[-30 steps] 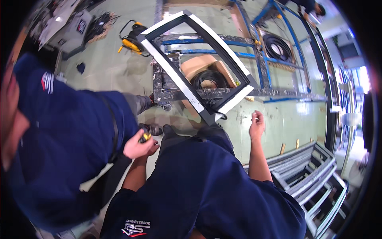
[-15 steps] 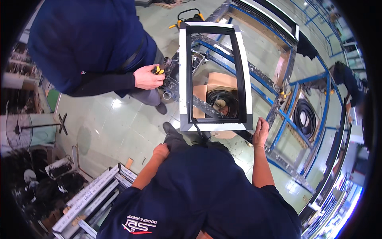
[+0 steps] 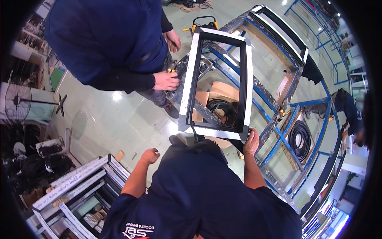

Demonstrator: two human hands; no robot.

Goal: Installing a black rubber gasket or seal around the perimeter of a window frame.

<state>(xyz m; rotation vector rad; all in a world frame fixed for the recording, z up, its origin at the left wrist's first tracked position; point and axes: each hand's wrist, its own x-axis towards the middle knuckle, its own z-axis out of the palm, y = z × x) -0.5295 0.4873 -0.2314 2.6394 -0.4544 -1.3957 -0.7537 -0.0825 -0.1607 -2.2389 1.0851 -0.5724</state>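
Note:
A white and black rectangular window frame (image 3: 189,79) lies on a blue metal work stand (image 3: 274,107) in front of me. My right hand (image 3: 251,140) grips the frame's near right corner. My left hand (image 3: 150,155) hangs free over the floor with curled fingers and nothing in it. A black rubber strip dangles from the frame's near edge. Across the frame a co-worker in a dark blue top bends over; one hand (image 3: 166,80) of that person holds a small yellow tool at the frame's left side.
A cardboard box (image 3: 217,95) with coiled black rubber sits under the stand. White frame profiles (image 3: 75,179) are stacked at lower left. A fan (image 3: 18,102) stands at far left. Another person (image 3: 350,115) works at far right. More coiled rubber (image 3: 299,137) lies by the stand.
My view has swung further over the frame. My left hand has dropped from near the co-worker's tool to my side. My right hand stays at the frame's corner.

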